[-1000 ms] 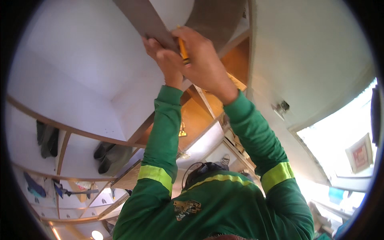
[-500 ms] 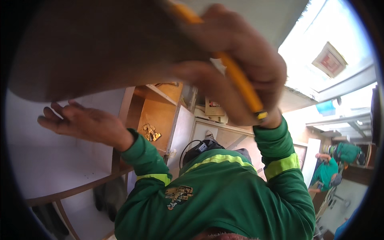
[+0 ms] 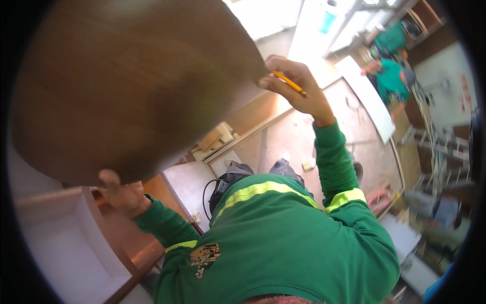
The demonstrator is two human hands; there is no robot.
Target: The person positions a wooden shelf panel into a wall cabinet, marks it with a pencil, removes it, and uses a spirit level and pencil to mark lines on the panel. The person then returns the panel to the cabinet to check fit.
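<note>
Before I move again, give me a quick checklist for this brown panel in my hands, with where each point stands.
1. Right hand gripping the brown wood-grain panel: ok, it pinches the right edge.
2. Right hand free of other things: not ok, a yellow pencil is in it too.
3. Left hand firm at the lower edge: cannot tell, the panel hides most of its fingers.
4. Clear view past the panel: not ok, it blocks much of the upper left.
5. Panel's upper end free: cannot tell, it runs out of the picture.
6. Co-workers in green shirts apart from the panel: ok, they're off to the upper right.
</note>
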